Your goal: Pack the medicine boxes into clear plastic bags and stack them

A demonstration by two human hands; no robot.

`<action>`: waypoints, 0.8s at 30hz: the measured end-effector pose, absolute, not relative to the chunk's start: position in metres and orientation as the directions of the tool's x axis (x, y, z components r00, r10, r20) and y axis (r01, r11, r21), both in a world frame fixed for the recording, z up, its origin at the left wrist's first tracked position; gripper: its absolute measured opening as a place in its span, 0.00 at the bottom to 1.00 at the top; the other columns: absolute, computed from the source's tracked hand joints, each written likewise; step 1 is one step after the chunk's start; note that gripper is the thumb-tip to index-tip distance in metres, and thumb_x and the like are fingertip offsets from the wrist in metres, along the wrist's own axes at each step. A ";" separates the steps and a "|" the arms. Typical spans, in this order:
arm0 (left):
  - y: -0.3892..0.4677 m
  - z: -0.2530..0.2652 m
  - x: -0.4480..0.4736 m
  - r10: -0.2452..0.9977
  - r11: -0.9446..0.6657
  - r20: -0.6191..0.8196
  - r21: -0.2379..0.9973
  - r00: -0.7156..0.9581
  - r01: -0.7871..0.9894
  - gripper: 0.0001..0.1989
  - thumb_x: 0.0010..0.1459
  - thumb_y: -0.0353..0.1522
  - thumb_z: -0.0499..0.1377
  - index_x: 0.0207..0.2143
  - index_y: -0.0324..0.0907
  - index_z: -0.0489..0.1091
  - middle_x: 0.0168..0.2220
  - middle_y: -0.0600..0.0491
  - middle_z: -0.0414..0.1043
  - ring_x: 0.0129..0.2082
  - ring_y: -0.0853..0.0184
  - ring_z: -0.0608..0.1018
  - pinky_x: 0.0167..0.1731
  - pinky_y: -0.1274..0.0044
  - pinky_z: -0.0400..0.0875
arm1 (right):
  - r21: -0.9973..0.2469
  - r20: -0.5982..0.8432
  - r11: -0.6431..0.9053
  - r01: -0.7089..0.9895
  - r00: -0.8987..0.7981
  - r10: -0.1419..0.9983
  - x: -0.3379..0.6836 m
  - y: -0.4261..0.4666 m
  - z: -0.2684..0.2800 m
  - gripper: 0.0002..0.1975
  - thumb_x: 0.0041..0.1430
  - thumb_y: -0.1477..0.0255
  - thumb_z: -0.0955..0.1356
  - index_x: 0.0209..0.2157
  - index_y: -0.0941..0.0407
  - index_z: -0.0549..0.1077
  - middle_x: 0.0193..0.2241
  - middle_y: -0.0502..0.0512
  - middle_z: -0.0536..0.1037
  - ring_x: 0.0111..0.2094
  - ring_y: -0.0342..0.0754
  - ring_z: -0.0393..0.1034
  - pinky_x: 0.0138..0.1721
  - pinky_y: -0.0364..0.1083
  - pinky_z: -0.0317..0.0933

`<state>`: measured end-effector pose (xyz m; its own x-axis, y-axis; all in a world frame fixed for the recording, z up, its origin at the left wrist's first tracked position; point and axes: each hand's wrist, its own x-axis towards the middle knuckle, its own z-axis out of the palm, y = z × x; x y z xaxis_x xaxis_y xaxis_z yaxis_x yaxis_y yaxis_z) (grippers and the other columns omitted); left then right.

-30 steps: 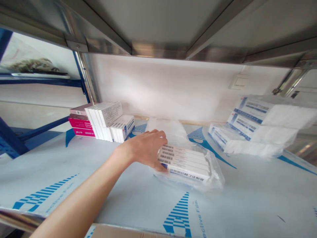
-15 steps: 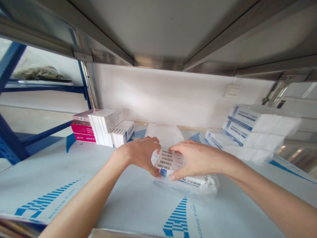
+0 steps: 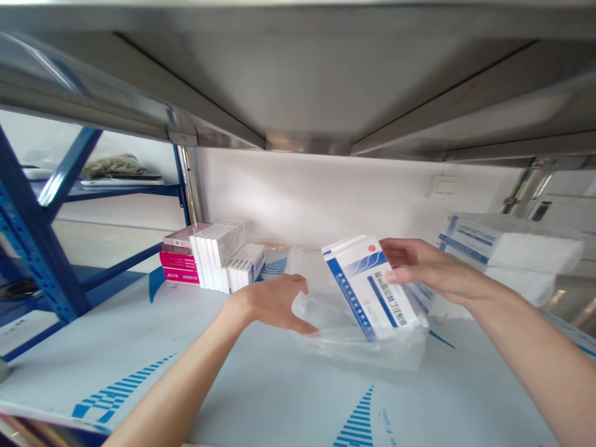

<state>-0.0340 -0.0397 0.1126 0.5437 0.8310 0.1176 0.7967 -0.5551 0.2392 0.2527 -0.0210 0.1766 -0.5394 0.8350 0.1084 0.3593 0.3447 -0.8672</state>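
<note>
My right hand (image 3: 421, 264) grips a small bundle of white-and-blue medicine boxes (image 3: 372, 288), thumb on the printed front and fingers behind. The boxes are tilted, their lower end still within a clear plastic bag (image 3: 335, 341) that lies on the shelf. My left hand (image 3: 274, 304) is at the bag's left end, thumb and fingers curved and apart. Its thumb tip meets the film; whether it pinches any of it is not clear.
Pink boxes (image 3: 180, 275) and white boxes (image 3: 218, 245) stand at the back left. Plastic-wrapped medicine boxes (image 3: 521, 248) are stacked at the right. A metal shelf (image 3: 307, 81) hangs overhead, and a blue rack post (image 3: 37, 248) stands left.
My right hand has lifted and tilted the boxes up, partly out of the bag. My left hand has come off the boxes and stays by the bag. The view has shifted slightly.
</note>
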 end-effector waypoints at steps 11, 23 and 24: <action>-0.057 0.090 -0.059 0.801 -0.583 0.345 0.259 0.490 0.770 0.26 0.69 0.52 0.44 0.54 0.44 0.67 0.47 0.45 0.75 0.50 0.55 0.75 0.51 0.63 0.67 | -0.904 0.016 0.190 0.383 -0.414 0.910 0.117 0.061 0.214 0.28 0.53 0.55 0.71 0.52 0.55 0.72 0.42 0.61 0.81 0.35 0.51 0.77 0.33 0.45 0.73; -0.042 0.052 -0.129 0.829 -0.304 0.531 0.166 0.175 0.938 0.19 0.68 0.40 0.45 0.28 0.44 0.67 0.25 0.50 0.73 0.26 0.62 0.75 0.28 0.72 0.62 | -0.527 0.009 0.211 0.823 -0.243 0.970 -0.030 0.117 0.189 0.19 0.51 0.56 0.71 0.37 0.56 0.76 0.36 0.59 0.81 0.34 0.52 0.78 0.30 0.46 0.72; -0.040 0.051 -0.134 0.836 -0.259 0.535 0.198 0.118 0.945 0.19 0.68 0.41 0.46 0.28 0.44 0.67 0.25 0.50 0.73 0.26 0.62 0.75 0.28 0.72 0.62 | -0.499 0.016 0.219 0.838 -0.244 0.970 -0.037 0.117 0.189 0.19 0.51 0.56 0.71 0.36 0.56 0.77 0.36 0.59 0.81 0.34 0.53 0.78 0.30 0.47 0.72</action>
<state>-0.1344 -0.0396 0.0515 0.1177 0.8364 0.5353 0.9453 -0.2595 0.1975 -0.0368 0.1175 0.1887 -0.2442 0.9696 0.0157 0.8381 0.2192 -0.4995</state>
